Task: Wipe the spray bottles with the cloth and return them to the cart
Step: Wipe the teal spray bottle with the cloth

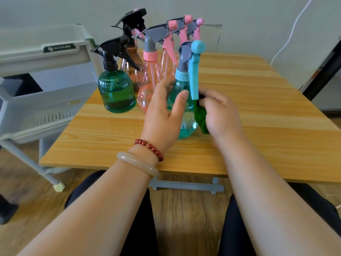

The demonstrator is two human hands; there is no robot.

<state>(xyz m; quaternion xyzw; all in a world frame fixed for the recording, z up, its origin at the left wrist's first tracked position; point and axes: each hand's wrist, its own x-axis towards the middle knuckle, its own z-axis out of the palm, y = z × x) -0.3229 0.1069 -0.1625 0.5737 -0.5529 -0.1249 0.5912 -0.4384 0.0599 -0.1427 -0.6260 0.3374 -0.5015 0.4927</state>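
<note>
A teal spray bottle [186, 108] with a light blue trigger stands on the wooden table [258, 126] in front of me. My left hand [164, 115] lies against its left side, fingers straight and relaxed. My right hand [219, 113] grips a dark green cloth [201, 115] and presses it to the bottle's right side. Behind stand a green bottle [116, 91] with a black sprayer, a brown bottle [132, 58] with a black sprayer, and several pink bottles [149, 78] with grey and pink sprayers.
A grey tiered cart [46, 111] stands at the table's left edge, its perforated middle shelf level with the tabletop. A white cable [291, 32] hangs on the wall at the right. My knees are under the table's near edge.
</note>
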